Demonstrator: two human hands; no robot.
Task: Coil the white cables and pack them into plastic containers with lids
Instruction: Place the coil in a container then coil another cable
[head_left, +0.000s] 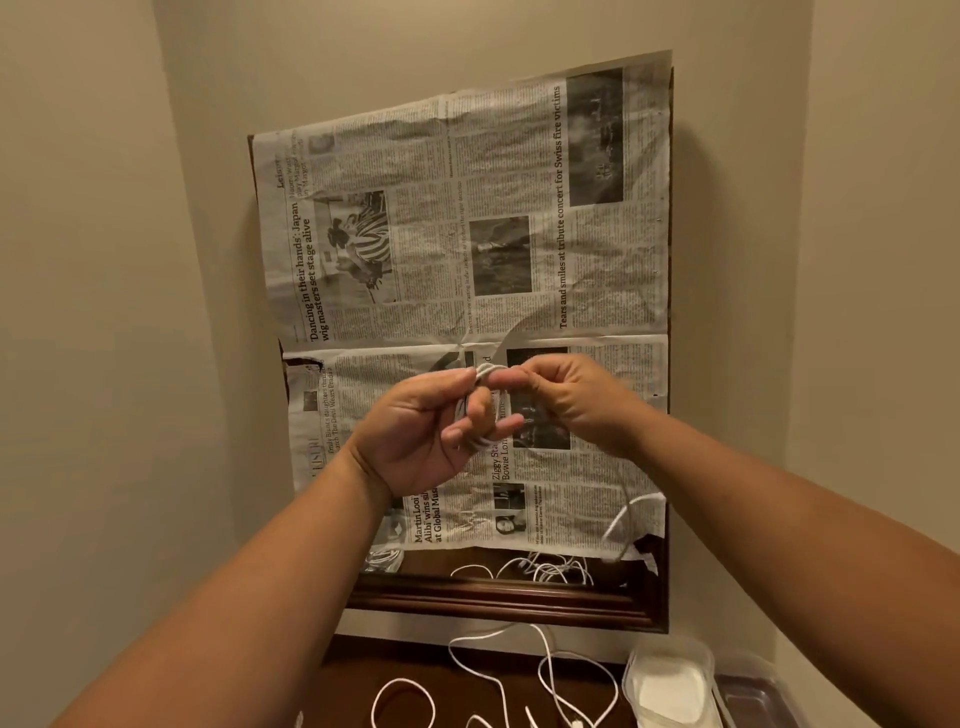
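Coiling now: white cable (480, 415) loops sit round the curled fingers of the left hand (415, 436), the right hand (566, 395) pinching the strand just beside those fingertips, so next I'd judge another wrap, then the plastic container (670, 675).

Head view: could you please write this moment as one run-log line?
stage: coiling | left hand: holds white cable coil around fingers | right hand: pinches coil top | loose cables: uncoiled below | plastic container: lower right

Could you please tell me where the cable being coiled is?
At the centre of the head view, the cable coil is looped around fingers of the left hand, pinched on top by the right hand, before the newspaper.
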